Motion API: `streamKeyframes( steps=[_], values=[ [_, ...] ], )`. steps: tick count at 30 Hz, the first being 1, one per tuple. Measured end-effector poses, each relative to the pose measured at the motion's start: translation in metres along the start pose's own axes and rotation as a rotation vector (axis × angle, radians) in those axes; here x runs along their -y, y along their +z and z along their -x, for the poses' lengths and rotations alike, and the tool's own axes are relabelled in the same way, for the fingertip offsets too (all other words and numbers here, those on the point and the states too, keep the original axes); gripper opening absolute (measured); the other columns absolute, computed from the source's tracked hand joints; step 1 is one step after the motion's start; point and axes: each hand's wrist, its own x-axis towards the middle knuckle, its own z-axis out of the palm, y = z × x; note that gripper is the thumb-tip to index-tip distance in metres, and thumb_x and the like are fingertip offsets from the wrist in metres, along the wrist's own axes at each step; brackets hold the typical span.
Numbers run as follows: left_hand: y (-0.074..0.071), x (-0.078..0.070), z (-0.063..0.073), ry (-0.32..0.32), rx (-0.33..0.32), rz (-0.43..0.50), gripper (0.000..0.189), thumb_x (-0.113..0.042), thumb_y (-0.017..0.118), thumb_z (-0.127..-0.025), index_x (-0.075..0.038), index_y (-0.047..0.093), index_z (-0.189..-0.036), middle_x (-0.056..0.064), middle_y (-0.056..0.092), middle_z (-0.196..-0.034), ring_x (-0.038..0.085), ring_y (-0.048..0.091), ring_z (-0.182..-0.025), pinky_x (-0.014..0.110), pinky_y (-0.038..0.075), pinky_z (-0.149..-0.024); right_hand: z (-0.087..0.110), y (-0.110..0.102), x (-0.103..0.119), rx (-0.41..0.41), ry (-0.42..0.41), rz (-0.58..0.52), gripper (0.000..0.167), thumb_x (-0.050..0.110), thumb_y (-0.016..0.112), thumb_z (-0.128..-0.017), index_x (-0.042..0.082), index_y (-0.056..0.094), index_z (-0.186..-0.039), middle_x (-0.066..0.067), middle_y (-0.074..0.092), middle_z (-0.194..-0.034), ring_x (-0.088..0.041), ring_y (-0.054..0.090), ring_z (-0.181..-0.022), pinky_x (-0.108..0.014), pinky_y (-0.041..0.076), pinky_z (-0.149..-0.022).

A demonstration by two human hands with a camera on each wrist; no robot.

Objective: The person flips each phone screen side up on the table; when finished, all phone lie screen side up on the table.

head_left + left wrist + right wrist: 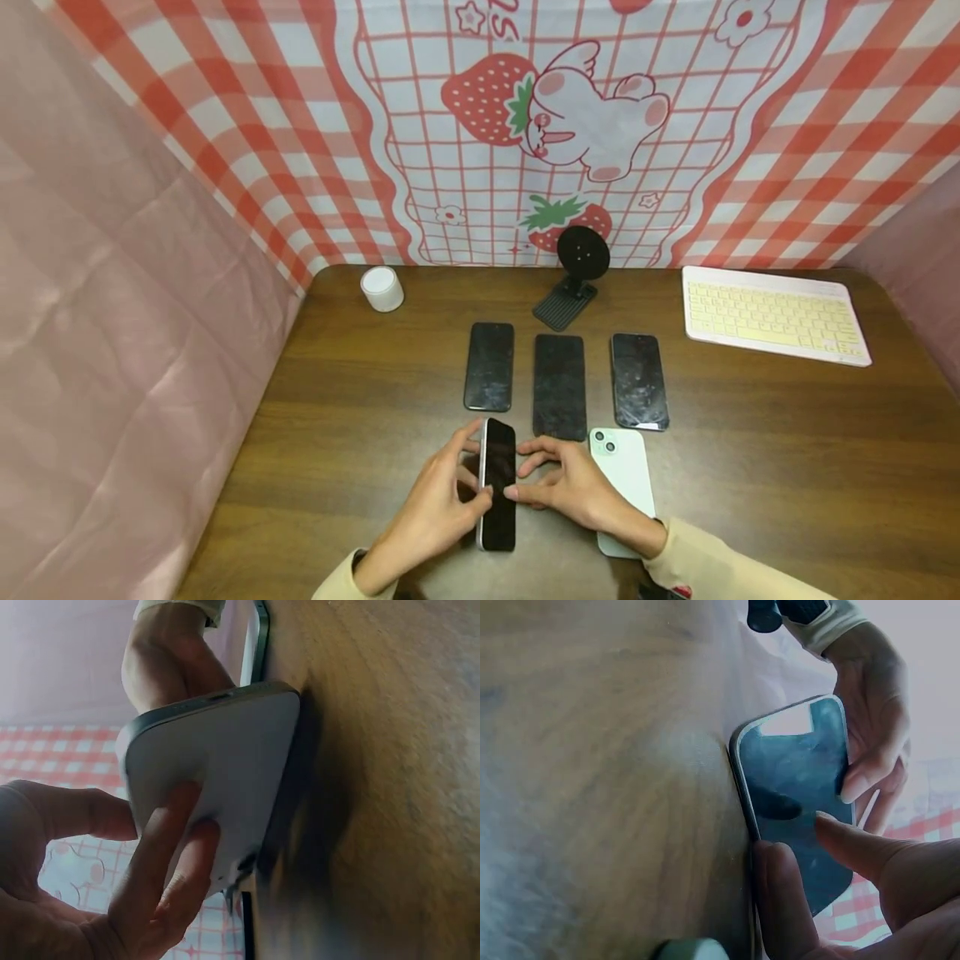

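A smartphone (499, 467) with a dark screen and silver edge is tilted, its left long side raised off the table. My left hand (435, 500) grips it, thumb on the screen's left edge and fingers against the pale back (232, 750). At the lower right side my right hand (573, 487) pinches the edge, thumb over the screen (795, 765) and fingertips low beside the table. Partly under my right wrist, a mint-green phone (628, 467) lies camera side up. A row of dark phones lies beyond: left (489, 367), middle (559, 387) and right (639, 382).
A black folding phone stand (573, 279) stands at the back of the wooden table (322, 433). Back left is a small white cylinder (382, 289); back right, a white keyboard with yellow keys (776, 317). A checked cloth (262, 108) hangs behind.
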Motion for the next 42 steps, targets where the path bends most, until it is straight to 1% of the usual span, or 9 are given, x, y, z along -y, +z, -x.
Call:
streamKeyframes(
  steps=[3,7,11,15,19,25,31,37,42],
  values=[
    [-0.002,0.004,0.0,-0.032,-0.009,0.019,0.082,0.006,0.076,-0.081,-0.004,0.042,-0.155,0.021,0.063,-0.126,0.003,0.068,-0.076,0.024,0.055,-0.072,0.002,-0.001,-0.001,-0.018,-0.013,0.035,0.065,0.016,0.088,-0.084,-0.008,0.057,-0.137,-0.018,0.07,-0.107,-0.018,0.076,-0.076,-0.026,0.059,-0.063],
    [-0.003,0.01,-0.001,-0.065,-0.005,0.041,0.081,0.006,0.077,-0.082,-0.001,0.042,-0.155,0.017,0.058,-0.116,0.004,0.067,-0.076,0.022,0.055,-0.061,0.004,-0.001,0.0,-0.038,-0.033,0.063,0.068,0.013,0.089,-0.082,-0.007,0.056,-0.137,-0.017,0.068,-0.107,-0.017,0.076,-0.076,-0.025,0.059,-0.065],
    [-0.005,0.012,-0.003,-0.073,0.0,0.004,0.08,0.005,0.079,-0.083,-0.001,0.044,-0.155,0.012,0.057,-0.111,0.005,0.067,-0.078,0.021,0.055,-0.066,0.004,0.0,0.001,-0.058,-0.053,0.089,0.067,0.01,0.09,-0.08,-0.006,0.056,-0.136,-0.016,0.068,-0.106,-0.015,0.076,-0.074,-0.024,0.058,-0.064],
    [-0.006,0.012,-0.004,-0.08,0.006,-0.003,0.08,0.006,0.079,-0.082,0.002,0.045,-0.154,0.012,0.057,-0.109,0.011,0.065,-0.083,0.021,0.055,-0.07,0.003,0.0,0.001,-0.08,-0.072,0.122,0.065,0.007,0.09,-0.079,-0.006,0.058,-0.133,-0.014,0.068,-0.102,-0.012,0.075,-0.071,-0.023,0.056,-0.062],
    [-0.006,0.013,-0.006,-0.092,0.009,0.008,0.081,0.01,0.08,-0.079,0.005,0.045,-0.152,0.016,0.058,-0.107,0.017,0.062,-0.084,0.019,0.056,-0.069,0.001,0.0,0.0,-0.088,-0.09,0.145,0.065,0.005,0.09,-0.078,-0.005,0.057,-0.133,-0.014,0.068,-0.101,-0.009,0.074,-0.069,-0.023,0.058,-0.063],
    [-0.004,0.017,-0.009,-0.12,0.014,-0.009,0.082,0.011,0.081,-0.075,0.008,0.047,-0.149,0.017,0.06,-0.106,0.019,0.063,-0.082,0.02,0.055,-0.068,0.001,0.001,-0.001,-0.112,-0.108,0.185,0.065,0.005,0.091,-0.076,-0.003,0.058,-0.131,-0.013,0.069,-0.097,-0.005,0.072,-0.066,-0.023,0.058,-0.063],
    [-0.003,0.019,-0.009,-0.124,0.008,-0.059,0.075,0.008,0.083,-0.074,0.01,0.052,-0.142,0.016,0.062,-0.107,0.019,0.064,-0.084,0.023,0.054,-0.07,0.002,0.003,-0.001,-0.138,-0.119,0.235,0.066,0.007,0.092,-0.075,-0.002,0.058,-0.13,-0.01,0.07,-0.095,-0.001,0.068,-0.061,-0.021,0.056,-0.062],
    [-0.001,0.018,-0.007,-0.126,0.01,-0.132,0.077,0.003,0.087,-0.073,0.007,0.054,-0.142,0.015,0.062,-0.111,0.018,0.066,-0.085,0.026,0.054,-0.073,0.002,0.006,-0.002,-0.179,-0.126,0.296,0.065,0.009,0.094,-0.072,0.0,0.06,-0.127,-0.006,0.07,-0.091,0.001,0.062,-0.056,-0.02,0.052,-0.059],
    [0.0,0.016,-0.007,-0.102,0.013,-0.206,0.08,-0.002,0.091,-0.071,0.006,0.055,-0.142,0.012,0.063,-0.112,0.015,0.067,-0.082,0.027,0.052,-0.073,0.003,0.007,-0.002,-0.187,-0.131,0.335,0.063,0.012,0.095,-0.072,0.001,0.06,-0.124,-0.004,0.071,-0.089,0.003,0.059,-0.055,-0.019,0.051,-0.06]
  ],
)
